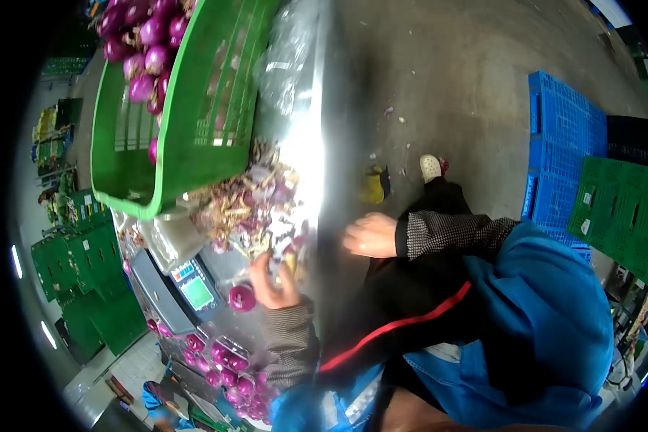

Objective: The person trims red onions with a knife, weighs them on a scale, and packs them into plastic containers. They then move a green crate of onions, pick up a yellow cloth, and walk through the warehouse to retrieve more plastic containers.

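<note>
Skins (248,205), papery, near glossy round onion (242,297)

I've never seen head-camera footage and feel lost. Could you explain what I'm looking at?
There's no robot here. A camera worn on a person's head looks down at their two bare hands, giving this bowed view. The left hand is among onion peelings on a metal table; whether it grips anything is unclear. The right hand is beside the table's edge, partly curled, with nothing visible in it. Nearby are a green crate holding purple onions, a scale with a lit display, and a loose onion.
</note>
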`<act>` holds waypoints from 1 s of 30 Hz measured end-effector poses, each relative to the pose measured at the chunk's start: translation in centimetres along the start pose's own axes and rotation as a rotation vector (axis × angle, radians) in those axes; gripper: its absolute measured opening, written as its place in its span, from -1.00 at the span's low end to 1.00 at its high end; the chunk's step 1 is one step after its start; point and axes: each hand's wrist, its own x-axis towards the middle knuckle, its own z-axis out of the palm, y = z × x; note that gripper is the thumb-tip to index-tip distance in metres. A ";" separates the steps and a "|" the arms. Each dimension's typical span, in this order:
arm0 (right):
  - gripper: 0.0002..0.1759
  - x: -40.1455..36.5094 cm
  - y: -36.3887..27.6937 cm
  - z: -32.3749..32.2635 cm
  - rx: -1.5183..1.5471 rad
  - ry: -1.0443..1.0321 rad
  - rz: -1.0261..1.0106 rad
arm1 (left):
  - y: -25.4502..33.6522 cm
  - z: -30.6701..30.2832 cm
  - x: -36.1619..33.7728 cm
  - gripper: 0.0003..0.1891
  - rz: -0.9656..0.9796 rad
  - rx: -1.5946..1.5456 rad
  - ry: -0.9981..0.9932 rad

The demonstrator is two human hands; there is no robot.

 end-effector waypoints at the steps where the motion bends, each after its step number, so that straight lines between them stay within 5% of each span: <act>1: -0.78 -1.6 2.0 -1.2 0.009 0.024 0.028 | 2.5 2.3 1.1 -0.72 0.029 -0.044 -0.086; 6: -0.77 -11.2 13.2 -10.2 -0.010 0.108 0.046 | 16.3 12.1 6.4 -0.80 0.278 -0.137 -0.296; 10: -0.68 -18.6 19.6 -18.0 0.062 0.191 0.528 | 19.7 20.2 9.0 -0.78 0.321 -0.303 -0.534; 15: -0.62 -21.1 25.2 -22.9 0.433 0.596 0.734 | 24.4 25.7 15.2 -0.72 0.339 -0.304 -0.750; 20: -0.63 -16.3 31.4 -27.4 0.760 0.617 0.807 | 23.3 32.6 22.3 -0.70 0.308 -0.319 -0.711; 25: -0.58 -10.4 42.1 -35.6 0.609 0.683 0.705 | 23.2 39.3 34.4 -0.73 0.362 -0.408 -0.648; 28: -0.71 -7.4 49.0 -41.6 0.701 0.599 0.838 | 24.6 41.4 45.2 -0.75 0.514 -0.407 -0.450; 30: -0.76 -4.3 50.8 -47.0 0.824 0.555 0.742 | 25.4 41.9 51.1 -0.71 0.437 -0.325 -0.331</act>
